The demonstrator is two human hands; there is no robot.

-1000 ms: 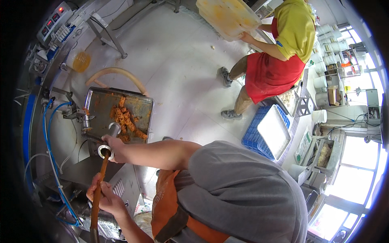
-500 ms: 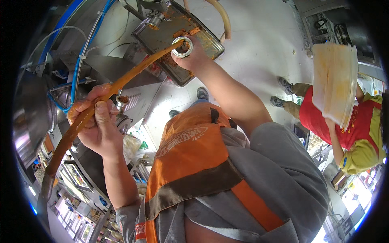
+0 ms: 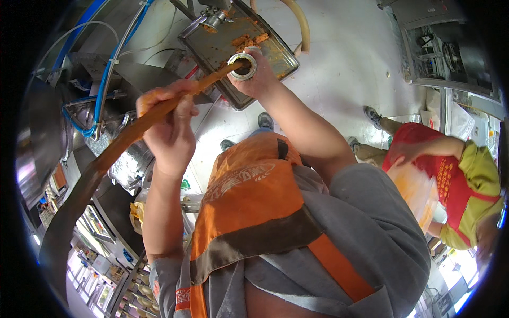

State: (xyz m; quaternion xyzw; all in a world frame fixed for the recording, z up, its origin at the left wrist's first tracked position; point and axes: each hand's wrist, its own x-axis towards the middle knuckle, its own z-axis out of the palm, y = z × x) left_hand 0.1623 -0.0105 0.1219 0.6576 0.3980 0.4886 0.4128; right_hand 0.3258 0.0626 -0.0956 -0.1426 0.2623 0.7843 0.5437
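Observation:
My left hand (image 3: 172,127) is closed around a long stick (image 3: 119,146) smeared with orange-brown paste. The stick slants from the lower left up toward my right hand and looks much thicker at the near end. Its thin tip sits inside the opening of a round metal tube (image 3: 243,78). My right hand (image 3: 260,77) grips this tube with its open end facing me; the rest of it is hidden by the hand. Beneath lies a dark metal tray (image 3: 222,45) with lumps of orange paste (image 3: 244,42).
A metal pipe fitting (image 3: 213,21) juts over the tray's far edge. Blue hoses (image 3: 101,95) and steel machinery stand at the left. At the right, a person in a red apron (image 3: 450,169) holds a translucent, orange-stained container (image 3: 416,191). A beige hose (image 3: 302,24) rests beyond the tray.
My left hand has moved up and to the right with the stick, closer to the tube. My right hand stays nearly in place. The other person has lowered and tilted the container.

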